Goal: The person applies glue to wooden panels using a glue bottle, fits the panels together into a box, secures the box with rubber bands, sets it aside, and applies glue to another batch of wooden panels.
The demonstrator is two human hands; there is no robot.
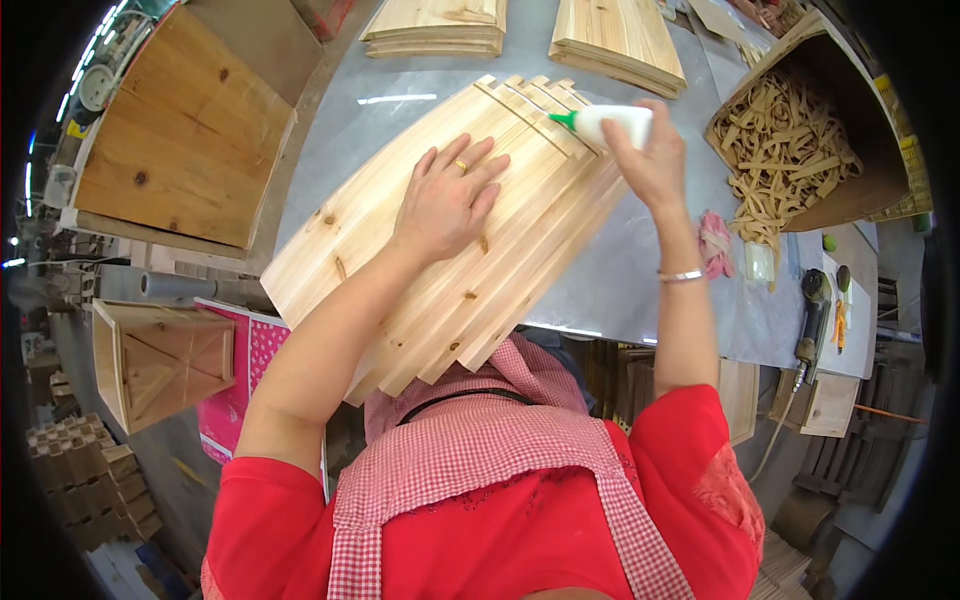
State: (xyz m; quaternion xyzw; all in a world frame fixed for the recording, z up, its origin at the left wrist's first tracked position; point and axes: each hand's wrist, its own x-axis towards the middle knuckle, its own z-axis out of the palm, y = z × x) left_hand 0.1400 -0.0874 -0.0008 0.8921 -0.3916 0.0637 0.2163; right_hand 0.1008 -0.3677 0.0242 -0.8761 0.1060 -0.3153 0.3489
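Note:
Several pale knotty wooden boards (400, 250) lie fanned out in an overlapping stack, slanting across the table in front of me. Flat on the top board rests my left hand (452, 200), fingers spread, a ring on one of them. My right hand (655, 155) is wrapped round a white squeeze glue bottle (625, 125) with a green nozzle, tipped sideways. The nozzle points left, over the far ends of the boards, beside a narrow groove (520, 113) near the top board's end. Whether the tip touches wood I cannot tell.
Two more board stacks (435, 28) (615, 45) stand at the table's far side. On the right, a box (840, 120) spills tan strips (785, 150) near a pink cloth (715, 245) and a black-handled air tool (812, 300). Large wooden panels (180, 130) stand at left.

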